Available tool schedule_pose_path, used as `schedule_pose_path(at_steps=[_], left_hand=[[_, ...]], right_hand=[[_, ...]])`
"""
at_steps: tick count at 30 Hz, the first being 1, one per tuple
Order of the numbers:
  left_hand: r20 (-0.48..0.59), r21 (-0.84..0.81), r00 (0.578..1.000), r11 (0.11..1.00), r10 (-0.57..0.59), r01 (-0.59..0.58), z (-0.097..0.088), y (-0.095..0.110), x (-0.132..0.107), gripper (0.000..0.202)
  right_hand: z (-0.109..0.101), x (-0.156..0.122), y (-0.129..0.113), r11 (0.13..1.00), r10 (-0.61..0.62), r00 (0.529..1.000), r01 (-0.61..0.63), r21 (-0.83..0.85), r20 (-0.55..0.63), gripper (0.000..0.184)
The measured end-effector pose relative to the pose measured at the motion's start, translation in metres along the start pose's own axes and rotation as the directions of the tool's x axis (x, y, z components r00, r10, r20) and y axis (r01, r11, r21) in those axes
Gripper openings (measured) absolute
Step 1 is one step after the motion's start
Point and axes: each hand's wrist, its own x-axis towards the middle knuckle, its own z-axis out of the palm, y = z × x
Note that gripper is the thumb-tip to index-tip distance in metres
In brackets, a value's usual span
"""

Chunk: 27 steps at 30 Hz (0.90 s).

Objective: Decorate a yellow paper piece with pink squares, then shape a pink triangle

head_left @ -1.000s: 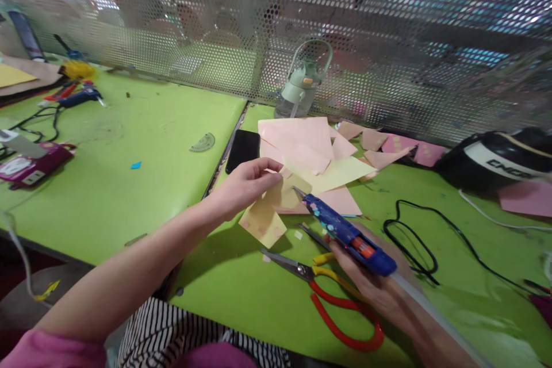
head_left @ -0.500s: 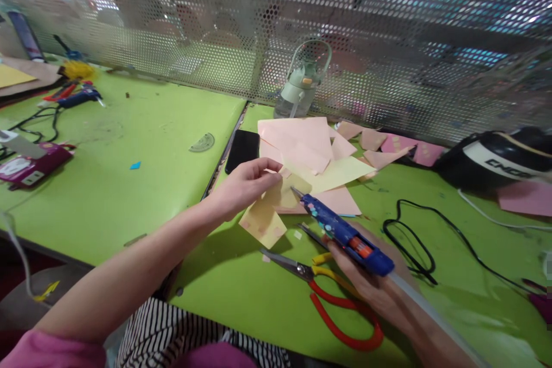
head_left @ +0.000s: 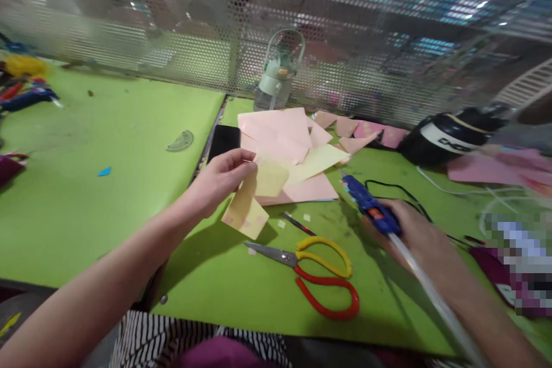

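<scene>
Glue gun [head_left: 365,200] sits clasped in R hand [head_left: 411,230], L hand [head_left: 222,180] pinches yellow paper [head_left: 271,177], scissors [head_left: 290,257] btwn grips.

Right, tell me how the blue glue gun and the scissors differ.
The glue gun is held in the right hand, while the scissors lie on the green table. The glue gun is mainly blue; the scissors show yellow, red and grey. Both taper to a narrow tip, pointing partly leftward in the picture.
</scene>
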Motion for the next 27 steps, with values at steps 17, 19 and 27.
schedule_pose_path(at_steps=[17,19,27], left_hand=[[-0.035,-0.052,0.998,0.997,-0.06,0.058,-0.004,-0.006,0.002,0.022],[-0.04,-0.052,0.997,0.997,-0.062,0.06,-0.005,-0.006,0.003,0.023],[-0.046,0.02,0.997,0.997,-0.067,0.068,-0.004,-0.002,0.003,0.015]], right_hand=[[-0.011,0.01,-0.005,0.961,-0.27,0.952,0.275,-0.016,0.146,0.024],[0.0,0.024,-0.028,0.955,-0.295,0.93,0.292,0.048,0.22,0.022],[0.027,0.07,-0.052,0.978,-0.208,0.94,0.204,0.043,0.269,0.017]])
